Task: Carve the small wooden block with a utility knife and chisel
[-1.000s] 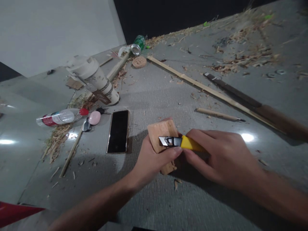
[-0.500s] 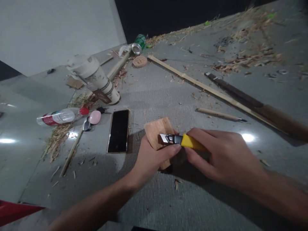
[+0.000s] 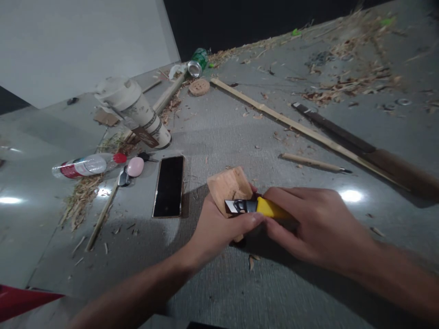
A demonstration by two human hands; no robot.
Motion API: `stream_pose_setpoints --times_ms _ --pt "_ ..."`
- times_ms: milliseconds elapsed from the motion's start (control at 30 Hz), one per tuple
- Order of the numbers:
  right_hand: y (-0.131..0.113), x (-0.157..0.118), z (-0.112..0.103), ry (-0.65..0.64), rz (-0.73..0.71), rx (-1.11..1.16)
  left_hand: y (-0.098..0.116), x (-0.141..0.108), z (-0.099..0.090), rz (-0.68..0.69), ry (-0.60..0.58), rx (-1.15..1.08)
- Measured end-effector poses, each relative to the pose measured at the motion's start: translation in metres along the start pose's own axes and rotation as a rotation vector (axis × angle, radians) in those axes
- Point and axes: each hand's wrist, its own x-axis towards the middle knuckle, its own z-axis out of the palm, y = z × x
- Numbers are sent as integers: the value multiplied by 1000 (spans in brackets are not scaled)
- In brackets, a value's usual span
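Note:
A light wooden block [image 3: 230,183] is gripped in my left hand [image 3: 216,226], its lower part partly hidden by my thumb. My right hand [image 3: 308,219] is closed around a yellow utility knife [image 3: 270,209]. The knife's blade points left and lies against the face of the wood. My left thumb presses along the knife's black front part, its tip close to my right fingers. To the left of the block lies a phone [image 3: 168,186] with a dark screen.
A stack of paper cups [image 3: 144,112], a plastic bottle [image 3: 89,165] and a pink item [image 3: 135,167] are at left. Behind stand a green can [image 3: 198,62] and a round wooden piece [image 3: 199,87]. A long stick [image 3: 291,124], a dark-bladed tool [image 3: 343,137] and a pencil [image 3: 312,162] lie at right.
The knife blade has moved slightly down and left over the block. The block has tilted a little, and my left thumb has shifted slightly down and right with the knife.

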Motion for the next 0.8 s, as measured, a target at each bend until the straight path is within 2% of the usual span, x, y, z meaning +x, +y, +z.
stream_pose_setpoints --times_ms 233,400,667,800 --pt "0 -1 -3 -43 13 49 4 -1 -1 7 -69 30" --pt "-1 -1 -4 -48 12 69 9 0 -2 6 -69 71" --pt "-3 -2 -3 -5 9 10 9 -3 0 55 9 105" --pt "-6 -3 -1 44 21 -44 8 -7 4 21 78 83"
